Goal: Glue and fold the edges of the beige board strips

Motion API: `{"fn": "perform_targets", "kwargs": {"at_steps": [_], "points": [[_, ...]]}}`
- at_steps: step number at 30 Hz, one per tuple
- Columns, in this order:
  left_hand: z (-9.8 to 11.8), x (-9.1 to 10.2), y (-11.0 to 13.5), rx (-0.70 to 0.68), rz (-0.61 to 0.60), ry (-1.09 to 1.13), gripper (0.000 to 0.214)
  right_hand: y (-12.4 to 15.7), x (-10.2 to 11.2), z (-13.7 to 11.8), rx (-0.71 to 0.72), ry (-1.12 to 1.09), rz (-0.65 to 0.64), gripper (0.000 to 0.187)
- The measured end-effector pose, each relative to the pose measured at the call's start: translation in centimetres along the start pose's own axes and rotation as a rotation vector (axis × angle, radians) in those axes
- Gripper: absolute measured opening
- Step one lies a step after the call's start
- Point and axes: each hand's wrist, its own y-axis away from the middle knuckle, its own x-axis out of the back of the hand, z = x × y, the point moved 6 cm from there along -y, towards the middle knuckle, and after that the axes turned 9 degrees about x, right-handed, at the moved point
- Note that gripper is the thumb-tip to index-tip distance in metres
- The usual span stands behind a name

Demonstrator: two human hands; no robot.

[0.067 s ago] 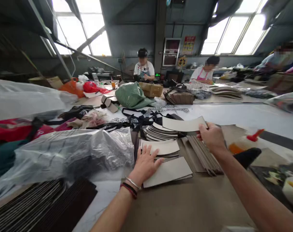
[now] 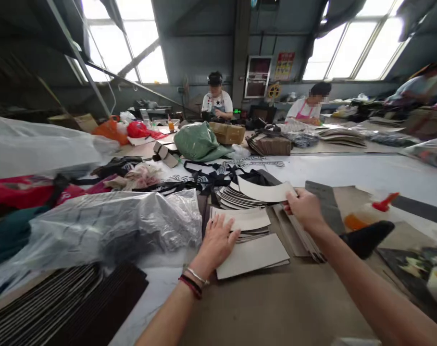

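Drawn toward nine o'clock, my right hand [image 2: 305, 209] pinches a curved pale-grey cardboard strip [image 2: 263, 191] by the fanned pale cardboard stack [image 2: 235, 200], one o'clock from my spread left hand [image 2: 219, 238]; I judge this stacking, calling for aligned release.

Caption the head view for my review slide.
Right hand holds one end of a pale strip by a fanned stack; left hand spreads over pale sheets.

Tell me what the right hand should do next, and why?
Perhaps lower the pale strip onto the fanned stack and let go: the right hand pinches one end of the strip, and its other end overlaps that stack in this view.
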Motion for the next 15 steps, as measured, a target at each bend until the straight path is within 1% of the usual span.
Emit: {"fn": "perform_targets", "kwargs": {"at_steps": [2, 4, 5, 7, 9, 10, 12, 15], "points": [[-1.4, 0.6, 0.3, 0.049, 0.039, 0.000, 0.045, 0.8, -2.2, -0.9, 0.039, 0.018, -0.063, 0.025], [-3.3, 1.5, 0.7, 0.096, 0.087, 0.000, 0.044, 1.7, -3.2, -1.6, 0.084, 0.075, -0.104, 0.023], [-4.5, 2.1, 0.9, 0.115, 0.111, 0.002, 0.044, 2.1, -3.2, -2.0, 0.103, 0.108, -0.104, 0.024], [-7.0, 3.3, 1.1, 0.152, 0.162, 0.005, 0.044, 2.7, -2.6, -3.1, 0.178, 0.210, -0.061, 0.029], [-9.5, 4.5, 1.3, 0.199, 0.216, 0.006, 0.045, 3.0, -2.0, -5.0, 0.307, 0.318, -0.025, 0.030], [-10.6, 5.0, 1.4, 0.226, 0.242, 0.004, 0.046, 3.1, -2.2, -6.2, 0.382, 0.351, -0.043, 0.028], [-12.5, 5.5, 1.5, 0.276, 0.285, -0.006, 0.048, 3.3, -3.6, -8.8, 0.513, 0.360, -0.143, 0.025], [-13.8, 5.2, 1.8, 0.307, 0.297, -0.031, 0.054, 4.2, -7.4, -12.7, 0.656, 0.317, -0.317, 0.023]]}}
